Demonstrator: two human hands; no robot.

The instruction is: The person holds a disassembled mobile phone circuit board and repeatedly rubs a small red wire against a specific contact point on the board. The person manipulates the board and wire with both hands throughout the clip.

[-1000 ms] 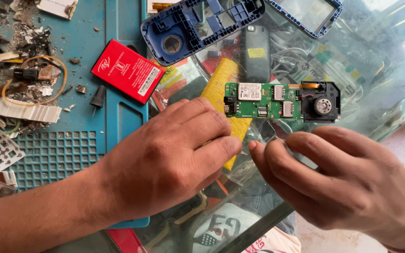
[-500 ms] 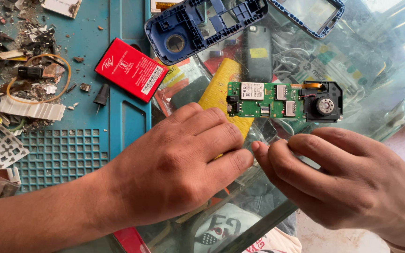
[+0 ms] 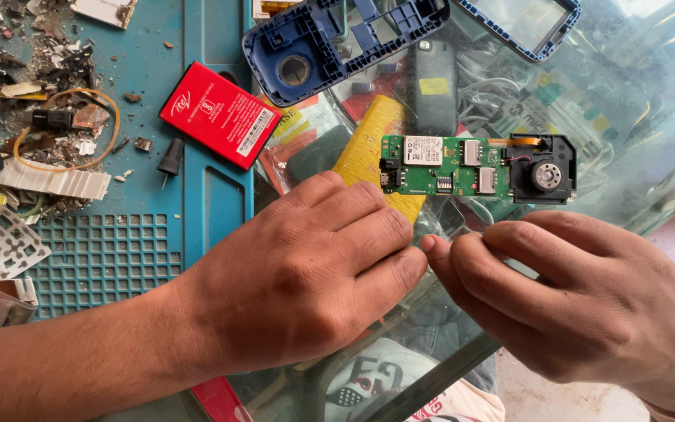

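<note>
So I'm looking down at a glass worktop (image 3: pixel 650 148) with a teal repair mat (image 3: pixel 119 234) over its left half, all pretty cluttered. Scraps and bits of wire are piled in the mat's top left corner, a red battery (image 3: pixel 220 115) sits on the mat, and a blue phone shell (image 3: pixel 337 43) lies up top with a blue frame (image 3: pixel 521 27) beside it.

The left hand (image 3: pixel 306 273) is curled knuckles-up on the glass, and the right hand (image 3: pixel 580 301) is curled the same way, their fingertips meeting in the middle just below the board. Both look pinched on something tiny between them, but I can't tell what it is or whether either grip really has it, the fingers hide it.

The green circuit board (image 3: pixel 447 166) lies flat on the glass just above the fingertips, not touched by them. Its long axis runs left to right, the end with the black speaker block (image 3: pixel 544 170) pointing right, the other end overlapping a yellow strip (image 3: pixel 373 152).
</note>
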